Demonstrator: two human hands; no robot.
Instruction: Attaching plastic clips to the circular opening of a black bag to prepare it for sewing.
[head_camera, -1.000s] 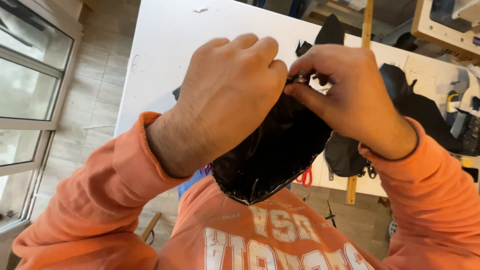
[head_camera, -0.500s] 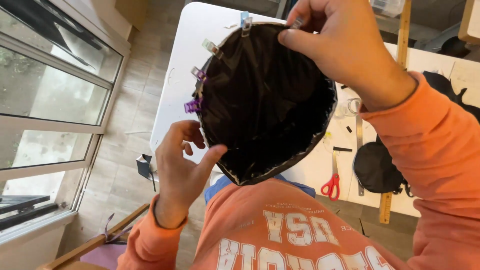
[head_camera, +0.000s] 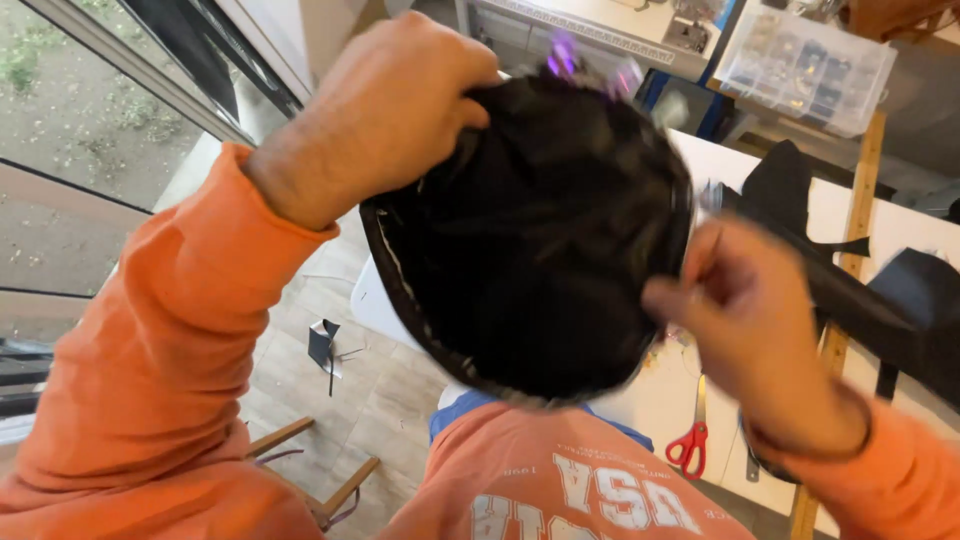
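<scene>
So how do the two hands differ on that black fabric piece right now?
The left hand grips the black fabric piece from above at its top rim, sharp in view; the right hand sits lower at the right edge, blurred, grip unclear. Both wear orange sleeves.

left hand (head_camera: 385, 110) gripping black fabric piece (head_camera: 540, 240), red scissors (head_camera: 688, 445)

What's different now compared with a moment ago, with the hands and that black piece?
The left hand, free and below the black fabric piece half a second ago, now grips its upper left edge. The right hand, which pinched the top edge, now sits at the right edge, blurred. The piece stays held up; the red scissors remain on the table.
</scene>
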